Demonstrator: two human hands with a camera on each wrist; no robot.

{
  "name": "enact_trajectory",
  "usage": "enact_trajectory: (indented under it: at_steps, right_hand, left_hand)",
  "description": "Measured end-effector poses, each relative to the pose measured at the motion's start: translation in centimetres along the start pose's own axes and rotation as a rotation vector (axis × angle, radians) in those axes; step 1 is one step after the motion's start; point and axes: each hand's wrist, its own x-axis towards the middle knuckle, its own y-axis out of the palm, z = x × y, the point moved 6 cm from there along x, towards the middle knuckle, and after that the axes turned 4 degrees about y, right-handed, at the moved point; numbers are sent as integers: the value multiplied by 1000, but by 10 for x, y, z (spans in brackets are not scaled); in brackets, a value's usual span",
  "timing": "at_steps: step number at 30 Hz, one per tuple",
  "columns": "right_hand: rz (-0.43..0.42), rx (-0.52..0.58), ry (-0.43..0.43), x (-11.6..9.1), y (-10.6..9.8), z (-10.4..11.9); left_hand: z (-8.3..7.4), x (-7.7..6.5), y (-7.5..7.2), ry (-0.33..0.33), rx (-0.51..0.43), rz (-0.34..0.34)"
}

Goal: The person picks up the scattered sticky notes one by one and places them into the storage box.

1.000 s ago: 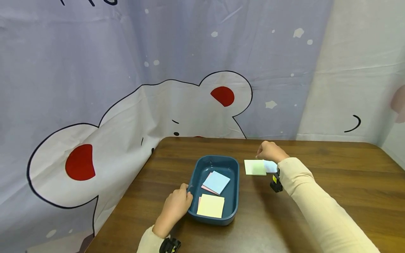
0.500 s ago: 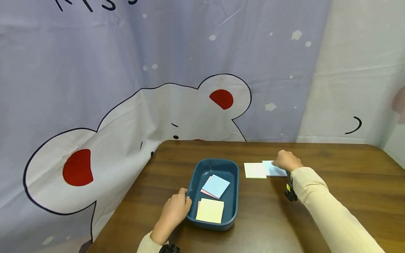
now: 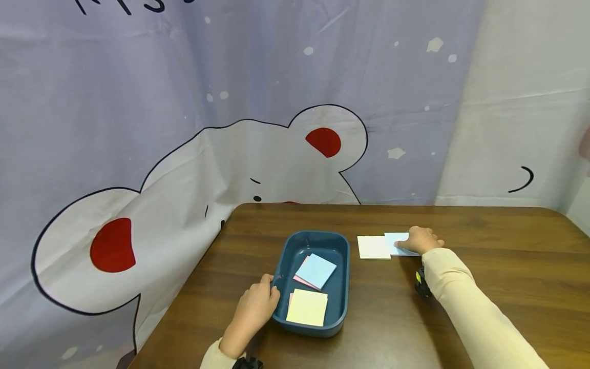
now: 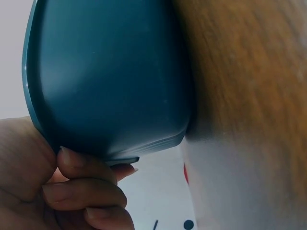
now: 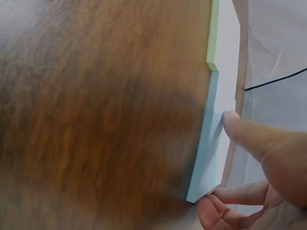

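Observation:
My left hand (image 3: 255,306) grips the left rim of a dark blue plastic bin (image 3: 342,287); the left wrist view shows fingers (image 4: 86,194) curled at the bin's edge. Inside lie a light blue sticky note pad (image 3: 317,270) over a pink one (image 3: 305,282), and a pale yellow pad (image 3: 308,307) with pink showing beneath. To the right, my right hand (image 3: 420,241) pinches a light blue sticky note pad (image 5: 206,143), thumb on its top and fingers at its right end. Against that pad's left side lies a whitish pad (image 3: 374,247) with pale green edges.
The bin and pads stand on a brown wooden table (image 3: 369,318). A printed cloth (image 3: 276,61) with a white cartoon figure hangs behind the table's far edge.
My right hand has moved right from above the pale green pad to the far end of the light blue pad and come down onto it. The left hand has stayed on the bin.

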Motion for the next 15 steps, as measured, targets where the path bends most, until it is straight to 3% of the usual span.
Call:
enact_trajectory:
  at_steps: [15]
  right_hand:
    - [11, 28, 55, 4, -3, 1]
  left_hand:
    - [-1, 1, 0, -11, -4, 15]
